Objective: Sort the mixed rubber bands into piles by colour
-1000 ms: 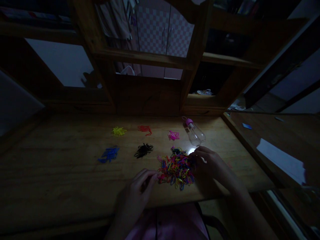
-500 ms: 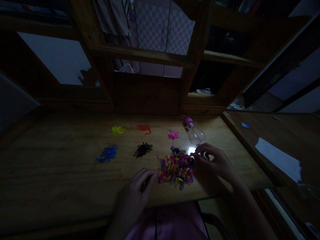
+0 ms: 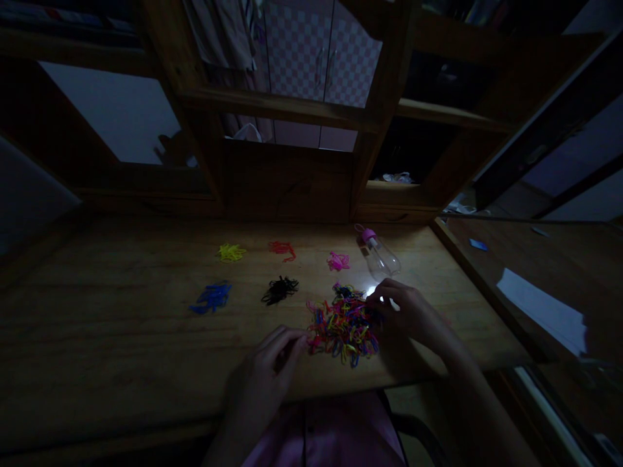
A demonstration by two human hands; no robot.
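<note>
A mixed heap of small coloured rubber bands (image 3: pixel 343 322) lies near the front of the wooden desk (image 3: pixel 121 337). My left hand (image 3: pixel 272 366) rests at the heap's left edge, fingers curled and touching the bands. My right hand (image 3: pixel 409 311) sits at the heap's upper right edge, its fingertips pinched together on the bands there; what they hold is too small and dark to name. Sorted little piles lie beyond: yellow (image 3: pixel 230 252), red (image 3: pixel 281 249), pink (image 3: pixel 337 261), blue (image 3: pixel 211 297) and black (image 3: pixel 279 290).
A clear bulb-shaped bottle with a pink cap (image 3: pixel 379 254) lies on its side behind my right hand. A wooden shelf unit (image 3: pixel 287 181) rises at the desk's back. A side surface with a white sheet (image 3: pixel 540 310) stands at the right. The room is dim.
My right hand has shifted slightly up and left along the heap's right edge, from lying over the bands to a pinch at its top corner. My left hand stays put.
</note>
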